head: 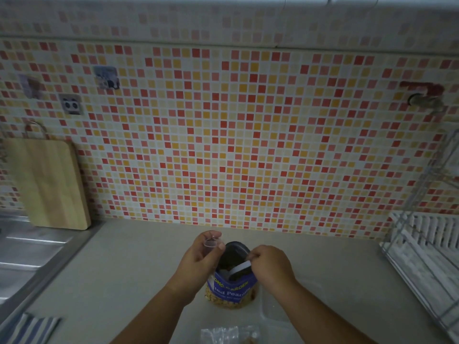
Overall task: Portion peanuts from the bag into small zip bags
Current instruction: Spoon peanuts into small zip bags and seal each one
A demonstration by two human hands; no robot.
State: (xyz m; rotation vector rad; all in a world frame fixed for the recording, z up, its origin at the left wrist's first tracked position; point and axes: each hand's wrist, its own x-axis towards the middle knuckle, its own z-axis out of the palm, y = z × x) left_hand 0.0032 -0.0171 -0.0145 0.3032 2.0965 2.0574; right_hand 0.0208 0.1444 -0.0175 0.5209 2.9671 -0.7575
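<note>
A blue peanut bag (232, 290) stands upright on the counter, its mouth open and peanuts showing through its clear lower part. My left hand (198, 259) holds a small clear plastic cup (211, 244) just above the left of the bag's mouth. My right hand (269, 265) pinches the right edge of the bag's open top. A small clear zip bag (231, 335) with some peanuts lies flat at the bottom edge of the view.
A steel sink and drainboard (29, 254) lie to the left, with a wooden cutting board (49, 184) leaning on the tiled wall. A striped cloth (27, 328) sits bottom left. A wire dish rack (427, 249) stands on the right.
</note>
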